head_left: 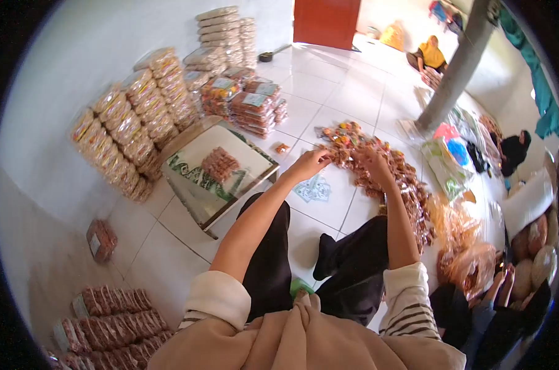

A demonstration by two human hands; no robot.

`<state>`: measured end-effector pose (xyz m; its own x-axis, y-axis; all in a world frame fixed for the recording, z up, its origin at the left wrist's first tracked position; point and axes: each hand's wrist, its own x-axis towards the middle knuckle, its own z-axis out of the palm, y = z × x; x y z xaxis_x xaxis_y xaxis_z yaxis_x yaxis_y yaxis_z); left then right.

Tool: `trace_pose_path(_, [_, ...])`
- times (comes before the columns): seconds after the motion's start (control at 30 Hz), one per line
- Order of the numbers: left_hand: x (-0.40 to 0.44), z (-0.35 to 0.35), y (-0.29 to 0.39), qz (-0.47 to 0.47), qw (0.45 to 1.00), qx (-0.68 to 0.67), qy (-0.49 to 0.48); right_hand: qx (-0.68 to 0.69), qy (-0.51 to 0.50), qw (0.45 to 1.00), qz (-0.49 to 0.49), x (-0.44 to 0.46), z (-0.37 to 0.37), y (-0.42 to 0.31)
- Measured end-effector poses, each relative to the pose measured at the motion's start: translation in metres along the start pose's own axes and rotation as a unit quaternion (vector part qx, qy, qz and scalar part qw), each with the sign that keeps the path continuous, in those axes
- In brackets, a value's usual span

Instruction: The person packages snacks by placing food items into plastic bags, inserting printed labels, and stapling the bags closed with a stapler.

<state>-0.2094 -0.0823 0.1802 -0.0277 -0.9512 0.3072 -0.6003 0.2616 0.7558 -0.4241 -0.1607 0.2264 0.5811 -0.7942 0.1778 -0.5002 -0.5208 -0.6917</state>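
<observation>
In the head view, a long pile of small clear-wrapped snack packets (409,191) curves over the tiled floor before me. My left hand (316,162) is at the pile's near left edge, its fingers curled together; what they pinch, if anything, is too small to make out. Over the packets, my right hand (373,162) points down, its fingertips blending with the wrappers. Printed paper labels (312,189) lie on the floor just below my left hand. A single small packet (282,148) rests apart on the tiles. To the left, a low table (254,151) bears a block of brown packets (220,164).
Tall stacks of bagged snacks (116,135) line the left wall, with filled packs (254,105) beside them. More packs (116,314) lie lower left. Orange plastic bags (470,265) and a person's hands (501,287) are at right. A pillar (458,68) stands beyond; another person (430,55) sits far back.
</observation>
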Motion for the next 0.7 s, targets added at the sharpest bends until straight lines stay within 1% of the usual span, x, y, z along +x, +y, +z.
trace_pose_path(0.03, [0.002,0.01,0.007,0.014,1.0,0.017,-0.006,0.005,0.008,1.0,0.008,-0.001,-0.004,0.012])
trace_pose_path(0.1, [0.002,0.032,0.008,0.014,0.999,0.012,-0.043,0.118,0.135,0.983,-0.036,-0.001,-0.003,0.049])
trace_pose_path(0.13, [0.003,0.039,0.004,0.013,0.998,0.011,-0.068,0.125,0.142,0.981,-0.033,-0.006,-0.001,0.066])
trace_pose_path(0.17, [0.004,0.045,0.005,-0.003,0.992,0.046,-0.12,0.098,0.102,0.99,0.018,-0.015,-0.001,0.077])
trace_pose_path(0.2, [0.007,0.051,-0.005,-0.003,0.991,0.054,-0.127,0.074,0.061,0.993,0.066,-0.016,0.003,0.094])
trace_pose_path(0.23, [0.011,0.055,-0.017,-0.038,0.972,0.099,-0.21,0.06,-0.059,0.989,0.125,-0.009,0.007,0.11])
trace_pose_path(0.27, [0.015,0.062,-0.025,-0.074,0.944,0.134,-0.292,0.065,-0.058,0.988,0.131,-0.006,0.005,0.118])
trace_pose_path(0.3, [0.019,0.062,-0.028,-0.1,0.908,0.202,-0.354,0.042,-0.146,0.983,0.105,-0.004,0.005,0.114])
trace_pose_path(0.33, [0.025,0.062,-0.033,-0.103,0.903,0.2,-0.365,0.06,-0.194,0.968,0.145,0.0,0.006,0.111])
trace_pose_path(0.37, [0.033,0.066,-0.042,-0.095,0.894,0.23,-0.372,0.074,-0.24,0.95,0.185,0.001,0.002,0.097])
trace_pose_path(0.4, [0.039,0.07,-0.052,-0.087,0.883,0.261,-0.381,0.082,-0.245,0.946,0.196,0.006,0.005,0.095])
trace_pose_path(0.43, [0.048,0.067,-0.045,-0.107,0.884,0.254,-0.377,0.13,-0.219,0.958,0.134,0.013,0.009,0.099])
trace_pose_path(0.47, [0.053,0.072,-0.047,-0.108,0.881,0.249,-0.387,0.174,-0.187,0.964,0.071,0.019,0.013,0.109])
trace_pose_path(0.5, [0.063,0.077,-0.048,-0.097,0.914,0.199,-0.34,0.172,-0.187,0.964,0.079,0.025,0.011,0.12])
trace_pose_path(0.53, [0.071,0.082,-0.052,-0.09,0.94,0.149,-0.294,0.249,-0.161,0.948,0.115,0.027,0.012,0.133])
trace_pose_path(0.57, [0.077,0.089,-0.054,-0.1,0.941,0.111,-0.303,0.323,-0.134,0.924,0.152,0.029,0.015,0.151])
trace_pose_path(0.6, [0.087,0.101,-0.063,-0.099,0.941,0.1,-0.308,0.318,-0.134,0.924,0.163,0.031,0.017,0.178])
trace_pose_path(0.63, [0.09,0.114,-0.076,-0.105,0.945,0.069,-0.303,0.24,-0.031,0.952,0.189,0.027,0.032,0.216])
trace_pose_path(0.67, [0.094,0.127,-0.092,-0.112,0.947,0.038,-0.299,0.157,0.071,0.962,0.212,0.023,0.052,0.248])
trace_pose_path(0.7, [0.102,0.145,-0.108,-0.101,0.952,0.021,-0.289,0.149,0.07,0.961,0.223,0.019,0.065,0.274])
